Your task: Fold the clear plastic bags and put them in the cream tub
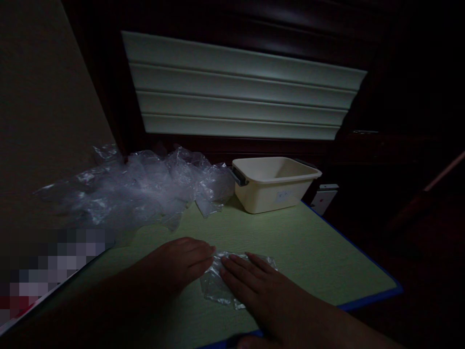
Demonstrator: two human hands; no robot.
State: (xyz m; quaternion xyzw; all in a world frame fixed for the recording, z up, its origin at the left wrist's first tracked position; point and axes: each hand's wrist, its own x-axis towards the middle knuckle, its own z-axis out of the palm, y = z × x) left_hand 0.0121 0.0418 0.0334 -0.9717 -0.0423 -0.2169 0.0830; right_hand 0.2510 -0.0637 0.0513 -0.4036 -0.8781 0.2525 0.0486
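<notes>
- We have the clear plastic sheet (214, 287) lying crumpled on the near part of the green table (308, 247), under and between our two hands.
- Our right hand (252, 283) lies palm down on it, fingers stretched out and slightly parted, hiding part of the film.
- Our left hand (185, 261) keeps its fingers together at the sheet's left edge; we cannot tell whether it pinches the film.
- Beyond our left hand, a loose heap of clear plastic (145, 186) crowds the far left of the table.
- A cream tub (274, 196) (dark handles, small label in front) stands at the far end, the heap reaching its left handle.
- Just past the tub's right side we see a white, phone-like object (324, 201); behind, a pale slatted panel (236, 92).
</notes>
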